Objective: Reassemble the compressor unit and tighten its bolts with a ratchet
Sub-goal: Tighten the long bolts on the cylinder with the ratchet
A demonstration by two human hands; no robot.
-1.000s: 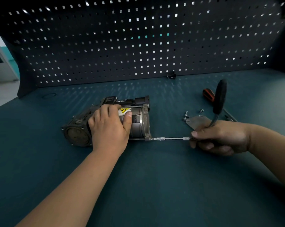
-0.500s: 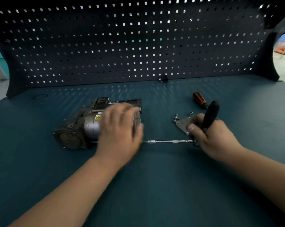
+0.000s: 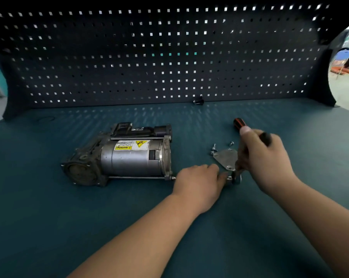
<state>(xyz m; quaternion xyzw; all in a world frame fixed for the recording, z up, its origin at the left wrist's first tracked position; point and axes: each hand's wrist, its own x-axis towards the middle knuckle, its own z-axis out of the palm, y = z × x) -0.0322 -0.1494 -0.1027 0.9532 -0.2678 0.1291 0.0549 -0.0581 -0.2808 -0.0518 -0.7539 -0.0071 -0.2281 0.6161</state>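
Right hand [image 3: 263,157]: its fingers [image 3: 243,155] are wrapped round the handle of the ratchet [image 3: 237,178], thumb riding on top. A firm grasp. The handle stands steeply, and we note its black end poking out past the knuckles. The chrome head sits low at the bench mat [image 3: 69,217], just under those curled fingers.

Left hand [image 3: 197,181]: palm down, low over the mat, fingers [image 3: 213,169] reaching toward the ratchet head, tips at it or nearly so. Whatever lies beneath them is hidden. We cannot tell whether they pinch something or merely rest.

Compressor unit [image 3: 125,157]: lying on its side on the mat, yellow warning label up, on the wrist side of the left hand, away from its fingertips. A long bolt [image 3: 139,177] runs along its near edge, and the bolt's end shows just beside the back of that hand. The unit is well apart from the right fingers.

Metal plate [image 3: 225,158]: flat on the mat, just beyond the left fingertips, its far edge meeting the right fingers. Loose screws [image 3: 213,148] lie past the plate.

Screwdriver [image 3: 237,123]: its orange-and-black handle shows just beyond the right thumb.

Pegboard [image 3: 169,57]: at the back, with a small black part [image 3: 198,101] at its foot, well apart from all fingers.
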